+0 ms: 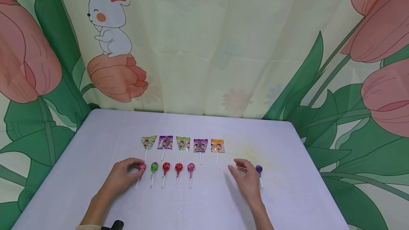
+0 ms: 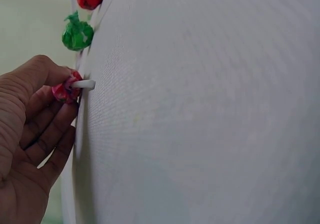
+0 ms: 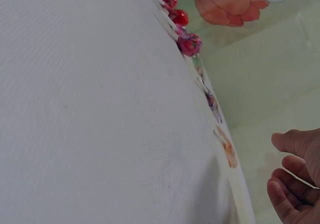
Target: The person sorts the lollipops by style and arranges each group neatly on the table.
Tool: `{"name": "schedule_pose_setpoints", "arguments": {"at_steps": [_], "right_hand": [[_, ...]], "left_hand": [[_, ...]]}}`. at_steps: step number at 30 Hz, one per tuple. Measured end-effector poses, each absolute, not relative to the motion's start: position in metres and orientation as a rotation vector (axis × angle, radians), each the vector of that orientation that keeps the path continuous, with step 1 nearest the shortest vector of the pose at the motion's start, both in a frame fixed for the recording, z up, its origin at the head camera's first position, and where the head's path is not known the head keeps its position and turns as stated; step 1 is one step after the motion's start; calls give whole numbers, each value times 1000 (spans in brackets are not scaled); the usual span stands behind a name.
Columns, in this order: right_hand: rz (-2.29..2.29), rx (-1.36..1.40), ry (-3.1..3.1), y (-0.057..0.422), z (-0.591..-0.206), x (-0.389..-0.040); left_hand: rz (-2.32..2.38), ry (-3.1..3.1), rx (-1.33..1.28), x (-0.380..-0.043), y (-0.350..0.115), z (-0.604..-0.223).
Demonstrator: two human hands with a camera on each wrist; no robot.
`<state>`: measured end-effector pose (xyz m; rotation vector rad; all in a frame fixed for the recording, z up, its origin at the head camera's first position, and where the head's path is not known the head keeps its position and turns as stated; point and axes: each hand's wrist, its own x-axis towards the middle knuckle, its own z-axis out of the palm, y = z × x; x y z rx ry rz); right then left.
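My left hand pinches the pink-wrapped head of a lollipop between thumb and fingers at the left end of the front row. In the left wrist view, the white stick of this lollipop points out from the fingers. To its right lie a green lollipop, two red lollipops and another pink lollipop. My right hand hovers over the right part of the table with loosely bent fingers, holding nothing. Close to its right side lies a purple lollipop.
Behind the front row, several flat-wrapped lollipops form a second row, from a green packet to an orange packet. Everything lies on a white-covered table. A printed curtain hangs behind it.
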<state>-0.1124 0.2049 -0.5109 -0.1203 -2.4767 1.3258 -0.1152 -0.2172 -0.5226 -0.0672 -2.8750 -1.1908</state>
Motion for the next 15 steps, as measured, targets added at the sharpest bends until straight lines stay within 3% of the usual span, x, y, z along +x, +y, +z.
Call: {"name": "schedule_pose_setpoints", "arguments": {"at_steps": [15], "right_hand": [[1293,-161,-2419,224,-504,-112]], "left_hand": [[-1201,-2874,-70,-116,-218,-523]]}}
